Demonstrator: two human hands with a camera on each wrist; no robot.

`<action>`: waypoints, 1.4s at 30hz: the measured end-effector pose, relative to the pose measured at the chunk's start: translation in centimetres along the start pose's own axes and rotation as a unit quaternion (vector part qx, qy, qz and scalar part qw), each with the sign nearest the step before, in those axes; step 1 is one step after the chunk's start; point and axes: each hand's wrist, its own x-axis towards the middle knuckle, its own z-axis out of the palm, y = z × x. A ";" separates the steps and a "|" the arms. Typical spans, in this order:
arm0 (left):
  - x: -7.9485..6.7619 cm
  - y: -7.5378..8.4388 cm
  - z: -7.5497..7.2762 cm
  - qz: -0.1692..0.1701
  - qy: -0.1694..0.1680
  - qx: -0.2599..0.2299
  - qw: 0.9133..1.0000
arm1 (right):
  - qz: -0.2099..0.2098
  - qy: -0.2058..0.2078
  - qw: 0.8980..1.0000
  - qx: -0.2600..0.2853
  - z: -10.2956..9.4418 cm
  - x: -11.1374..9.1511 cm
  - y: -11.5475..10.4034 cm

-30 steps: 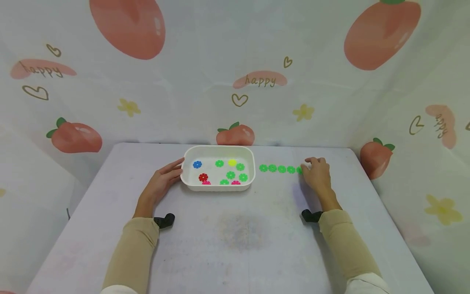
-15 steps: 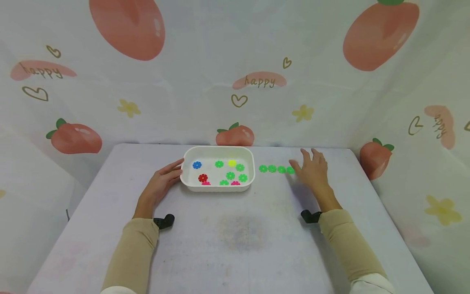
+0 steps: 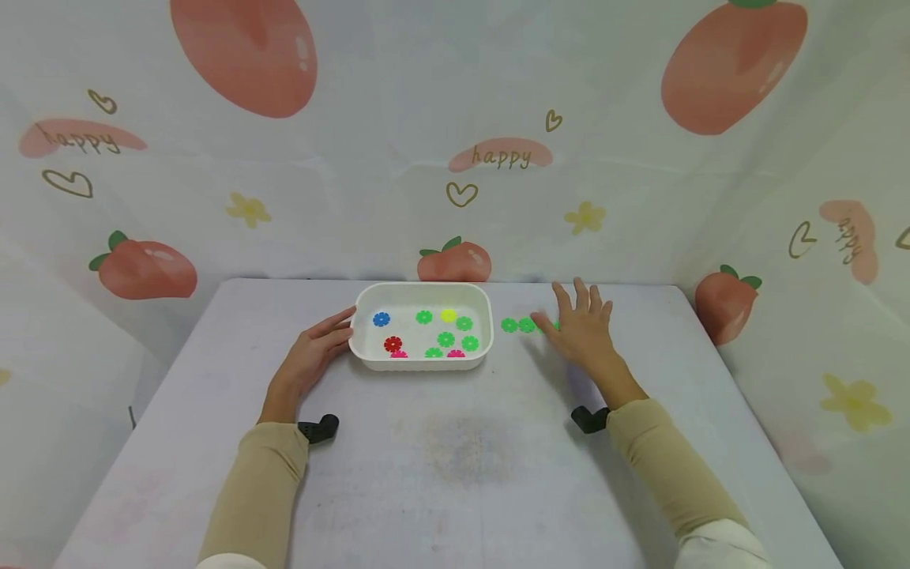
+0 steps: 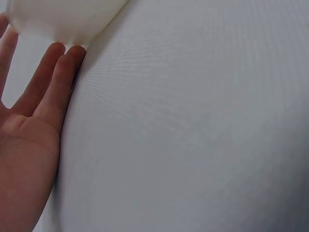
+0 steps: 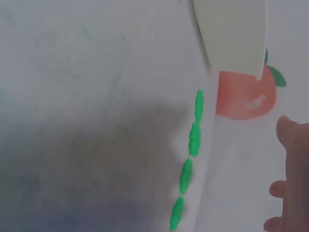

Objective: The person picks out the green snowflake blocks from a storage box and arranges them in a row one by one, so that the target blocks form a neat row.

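A white plastic tray (image 3: 423, 366) stands near the back of the table, holding several flower-shaped plastic discs: green, blue (image 3: 381, 319), red (image 3: 392, 344), yellow (image 3: 449, 316) and pink. My left hand (image 3: 307, 368) rests at the tray's left end; in the left wrist view its straight fingertips touch the tray wall (image 4: 67, 21). Right of the tray, several green discs (image 3: 509, 325) lie in a row on the table. Over the row's right part is my right hand (image 3: 584, 332), fingers spread and holding nothing; it hides some discs. The right wrist view shows the green row (image 5: 194, 139) beside the hand.
The white table (image 3: 469, 506) has a greyish stain in its middle. A printed fabric backdrop (image 3: 341, 221) with peaches, hearts and "happy" lettering rises behind and beside it. Dark wrist devices sit at both wrists, the left device (image 3: 320, 428) and the right device (image 3: 590, 420).
My right hand has left the row's right end and moved left over the green discs, its fingers going from bent to spread. The left hand and tray stay put.
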 end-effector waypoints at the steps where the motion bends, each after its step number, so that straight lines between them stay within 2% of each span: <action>1: 0.0 0.0 0.0 0.001 0.000 0.002 1.000 | -0.004 -0.001 1.000 -0.004 0.0 0.0 -0.2; 11: -0.1 -0.1 0.0 -0.001 0.004 0.015 1.000 | -0.034 -0.015 0.999 -0.010 -0.5 0.2 -3.0; 18: 0.0 -0.1 0.0 -0.003 -0.002 0.016 1.000 | -0.057 -0.018 0.998 -0.035 -0.7 0.2 -5.1; 28: -1.6 2.2 0.9 -0.014 -0.007 0.011 1.000 | -0.100 -0.029 0.994 -0.042 -0.1 0.3 -7.8; 42: -1.6 2.2 1.0 -0.014 -0.005 0.014 1.000 | -0.147 -0.042 0.987 -0.058 1.1 1.0 -11.0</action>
